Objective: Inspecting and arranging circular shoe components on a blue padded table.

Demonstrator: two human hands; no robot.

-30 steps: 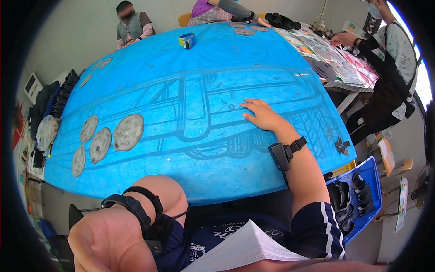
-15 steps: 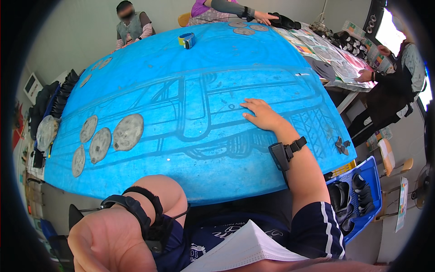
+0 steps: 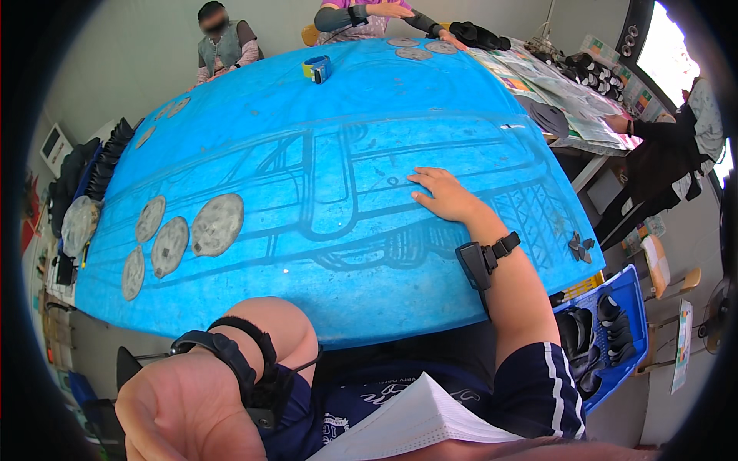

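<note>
Your right hand (image 3: 444,196) lies flat and open on the blue table (image 3: 254,115), holding nothing. Your left hand (image 3: 184,407) is raised near the camera, empty; grey discs (image 3: 217,224) sit well left.

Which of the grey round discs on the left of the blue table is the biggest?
The grey disc furthest right in that cluster, nearest the table's middle; the discs beside it look smaller.

So the big blue sheet (image 3: 254,115) covers pretty much the whole counter, spread flat, with dark line drawings all over it: long bands, boxy outlines, a crosshatched patch toward the right edge. The right hand (image 3: 444,195) lies palm-down on it, fingers spread, right on the drawn lines near the middle-right.
</note>
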